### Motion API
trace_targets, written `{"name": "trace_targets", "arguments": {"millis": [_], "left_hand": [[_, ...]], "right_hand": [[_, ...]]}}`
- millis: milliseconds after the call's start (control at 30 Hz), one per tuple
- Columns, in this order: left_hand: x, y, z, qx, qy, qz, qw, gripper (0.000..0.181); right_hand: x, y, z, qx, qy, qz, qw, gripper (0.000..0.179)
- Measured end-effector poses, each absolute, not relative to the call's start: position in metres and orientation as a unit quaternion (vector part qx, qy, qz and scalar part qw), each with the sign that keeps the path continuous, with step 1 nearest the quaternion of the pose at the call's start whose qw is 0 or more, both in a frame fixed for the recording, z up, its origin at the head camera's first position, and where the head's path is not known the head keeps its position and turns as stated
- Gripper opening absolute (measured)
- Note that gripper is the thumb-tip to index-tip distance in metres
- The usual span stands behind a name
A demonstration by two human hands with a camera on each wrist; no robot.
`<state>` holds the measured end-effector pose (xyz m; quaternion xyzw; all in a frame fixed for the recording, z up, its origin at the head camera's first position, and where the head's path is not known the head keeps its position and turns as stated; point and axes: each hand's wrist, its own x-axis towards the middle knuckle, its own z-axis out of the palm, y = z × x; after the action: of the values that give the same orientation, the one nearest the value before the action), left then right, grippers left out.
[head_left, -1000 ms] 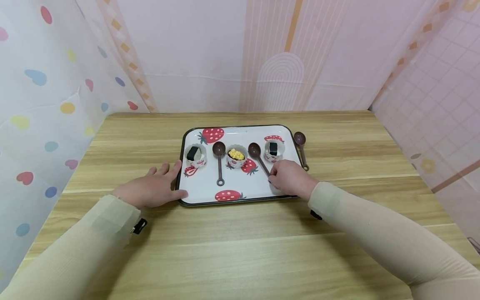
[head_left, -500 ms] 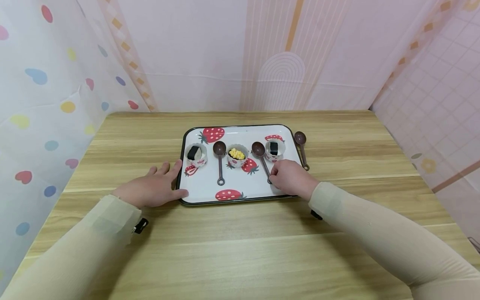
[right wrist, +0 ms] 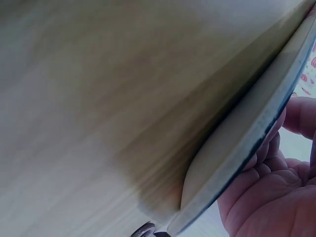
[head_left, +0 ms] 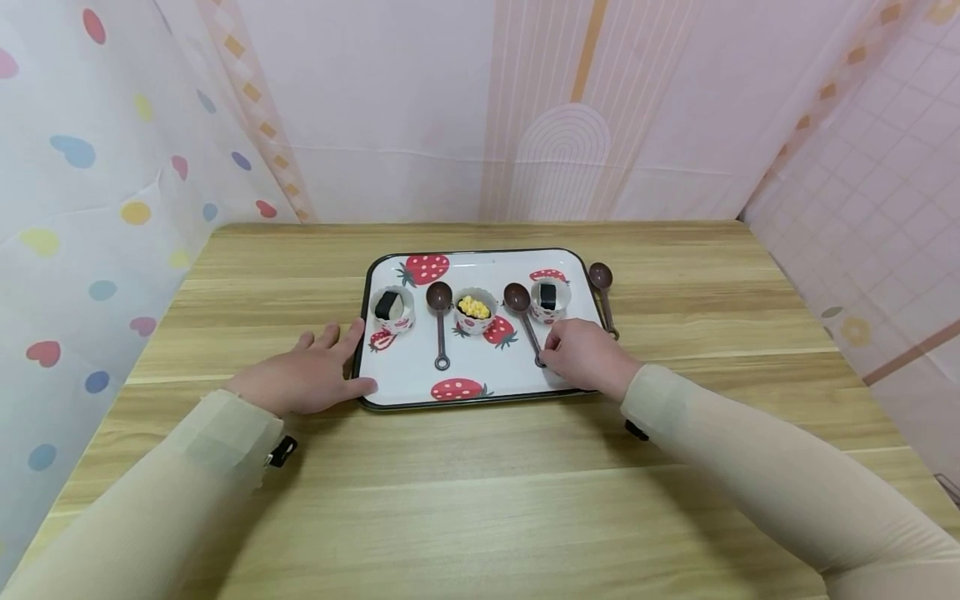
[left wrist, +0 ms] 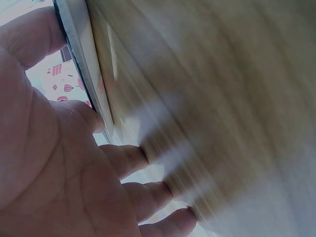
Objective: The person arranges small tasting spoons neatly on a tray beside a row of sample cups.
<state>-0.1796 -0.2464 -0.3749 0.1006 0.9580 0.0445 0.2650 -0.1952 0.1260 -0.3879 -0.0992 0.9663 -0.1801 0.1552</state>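
Note:
In the head view, a white tray [head_left: 397, 379] with strawberry prints and a dark rim lies on the wooden table. My left hand [head_left: 300, 375] rests at its left edge, fingers spread, thumb over the rim. Over the tray's front right part, my right hand [head_left: 588, 358] pinches the handle end of a brown measuring spoon [head_left: 517, 297], which lies tilted on the tray. Curled fingers [right wrist: 298, 116] show beyond the rim in the right wrist view, where that spoon is hidden. Another brown spoon [head_left: 439, 297] lies between the left cup [head_left: 393, 323] and middle cup [head_left: 475, 325].
The left cup holds a black-and-white rice ball [head_left: 388, 306]; the middle one has yellow bits [head_left: 473, 307] on top. A right cup [head_left: 550, 312] contains another black-and-white piece. A third brown spoon [head_left: 602, 287] lies on the table just right of the tray. Patterned curtains [head_left: 420, 108] stand behind.
The bowl of the pinched spoon has swung to the right, closer to the right cup, and its handle is less slanted. My left hand has stayed at the tray's edge.

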Motion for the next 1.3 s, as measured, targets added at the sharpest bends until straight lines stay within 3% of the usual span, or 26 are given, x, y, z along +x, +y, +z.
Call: {"name": "trace_targets", "arguments": {"millis": [433,733,1067,1300], "left_hand": [[-0.18,-0.245,-0.373,0.1,0.956,0.045,0.271,0.11],[-0.181,-0.245,-0.371,0.101,0.955,0.042,0.274,0.11],[-0.182,-0.244,-0.371,0.103,0.956,0.039,0.271,0.111],[-0.184,-0.246,-0.374,0.101,0.955,0.041,0.275,0.112]], "right_hand": [[-0.201,0.142,-0.368,-0.076,0.964,-0.217,0.131,0.023],[-0.214,0.171,-0.355,-0.014,0.966,-0.222,0.136,0.035],[-0.228,0.205,-0.361,-0.014,0.977,-0.145,0.157,0.052],[-0.234,0.215,-0.369,-0.017,0.979,-0.109,0.168,0.042]]}}
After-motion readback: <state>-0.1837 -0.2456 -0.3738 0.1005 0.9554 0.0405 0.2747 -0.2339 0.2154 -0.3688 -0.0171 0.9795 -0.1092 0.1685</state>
